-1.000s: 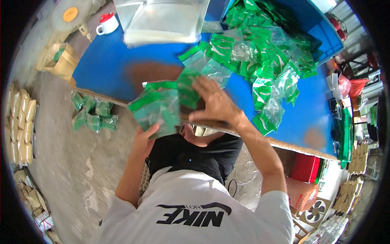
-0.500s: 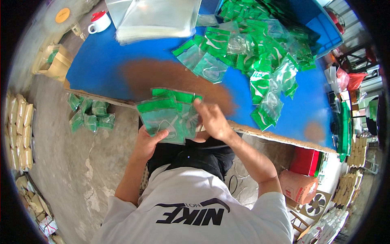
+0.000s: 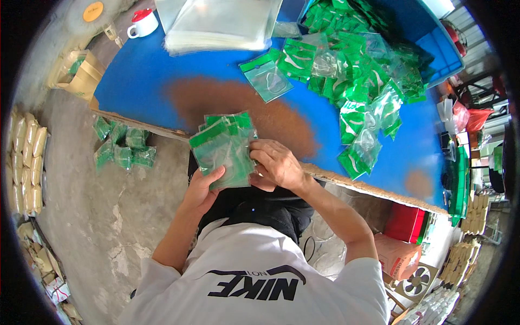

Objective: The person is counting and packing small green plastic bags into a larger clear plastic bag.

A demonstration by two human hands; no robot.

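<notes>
Left fingers (image 3: 215, 175): grasping green-topped plastic packets (image 3: 221, 153) by the desk (image 3: 138, 76).
Right fingers (image 3: 262, 154): against packets' edge; grip we cannot tell.

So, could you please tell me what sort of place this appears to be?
Probably a small packing workshop: green-topped packets are heaped on a blue table with a stack of clear plastic sheets or bags, and small green bundles lie on the floor.

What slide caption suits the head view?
Left hand holds green-topped packets, right hand at their edge, beside a blue table.
</notes>
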